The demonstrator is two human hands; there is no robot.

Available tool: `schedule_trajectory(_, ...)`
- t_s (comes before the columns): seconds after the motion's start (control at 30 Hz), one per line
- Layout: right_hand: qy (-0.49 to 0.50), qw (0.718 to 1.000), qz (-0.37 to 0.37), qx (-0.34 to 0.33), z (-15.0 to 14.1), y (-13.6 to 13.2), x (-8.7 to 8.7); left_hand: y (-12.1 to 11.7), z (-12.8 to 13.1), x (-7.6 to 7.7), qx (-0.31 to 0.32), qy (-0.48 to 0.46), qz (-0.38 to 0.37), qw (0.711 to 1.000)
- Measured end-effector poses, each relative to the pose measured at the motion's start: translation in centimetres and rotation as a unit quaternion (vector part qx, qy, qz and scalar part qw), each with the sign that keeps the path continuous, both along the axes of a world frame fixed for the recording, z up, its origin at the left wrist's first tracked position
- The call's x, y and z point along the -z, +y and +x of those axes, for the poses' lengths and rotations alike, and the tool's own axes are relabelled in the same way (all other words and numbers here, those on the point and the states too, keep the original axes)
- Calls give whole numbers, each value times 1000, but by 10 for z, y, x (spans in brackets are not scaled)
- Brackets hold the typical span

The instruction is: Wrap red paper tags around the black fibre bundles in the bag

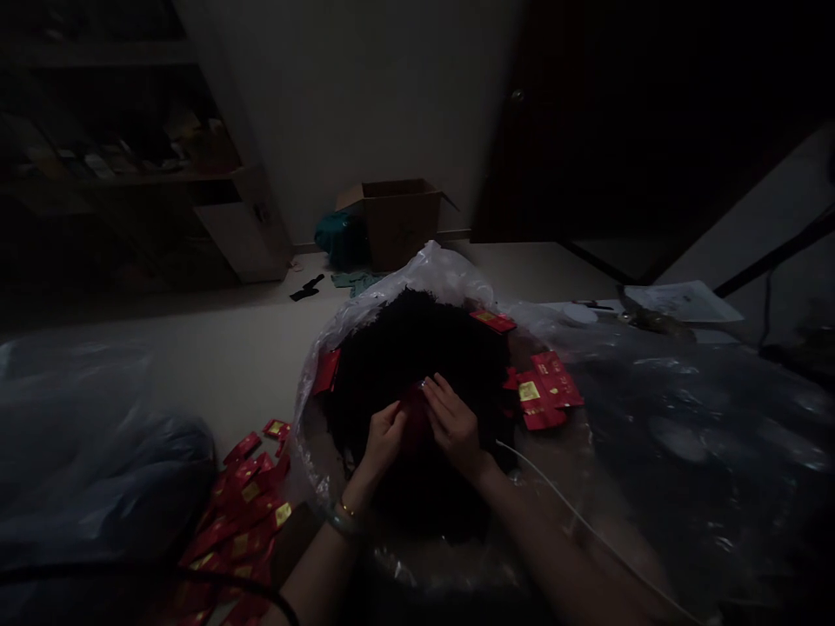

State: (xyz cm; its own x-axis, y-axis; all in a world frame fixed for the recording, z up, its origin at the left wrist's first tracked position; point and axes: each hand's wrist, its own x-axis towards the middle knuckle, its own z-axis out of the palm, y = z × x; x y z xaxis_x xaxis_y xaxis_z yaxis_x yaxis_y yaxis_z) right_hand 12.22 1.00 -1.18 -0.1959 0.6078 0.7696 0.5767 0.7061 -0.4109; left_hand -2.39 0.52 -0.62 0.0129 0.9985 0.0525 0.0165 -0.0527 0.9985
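Observation:
Both hands meet over a heap of dark loose material (417, 348) lying in an opened clear plastic bag (444, 269). My left hand (384, 439), with a bracelet on its wrist, and my right hand (453, 422) pinch a small red packet (412, 409) between them, just above the heap. Fingers of both hands are closed on the packet. More red packets with gold labels (544, 391) lie on the bag's right rim, and one (326, 372) leans at its left rim.
A pile of several red packets (241, 513) lies at lower left. A cardboard box (397, 217) and teal cloth stand by the far wall, beside dark shelves (117, 174). Clear plastic sheeting (704, 435) covers the right; papers (684, 300) lie beyond. A white cord (574, 504) crosses my right forearm.

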Motion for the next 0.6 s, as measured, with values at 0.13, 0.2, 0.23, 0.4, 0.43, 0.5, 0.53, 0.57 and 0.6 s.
schedule_trajectory(0.13,-15,999,19,27,-1,-1,-3,1,-1,2,-22,9,2,1000)
schedule_trajectory(0.2,-30,999,-10,44,-2,0,-9,1,-1,1,-16,37,10,999)
schedule_trajectory(0.23,-40,998,-27,49,-3,0,-13,0,-2,1,-11,60,20,998)
schedule_trajectory(0.4,-96,992,-77,8,-2,1,-33,-1,-6,0,22,176,84,981)
schedule_trajectory(0.43,-104,991,-88,-7,-1,1,-36,0,-7,2,22,185,92,978)
schedule_trajectory(0.5,-118,985,-119,-31,3,0,-39,1,-10,7,15,203,100,974)
schedule_trajectory(0.53,-122,982,-137,-37,6,0,-40,1,-11,10,14,217,101,971)
schedule_trajectory(0.57,-124,979,-156,-43,9,1,-40,2,-11,13,18,237,103,966)
schedule_trajectory(0.6,-125,975,-175,-51,12,1,-40,2,-11,16,27,262,108,959)
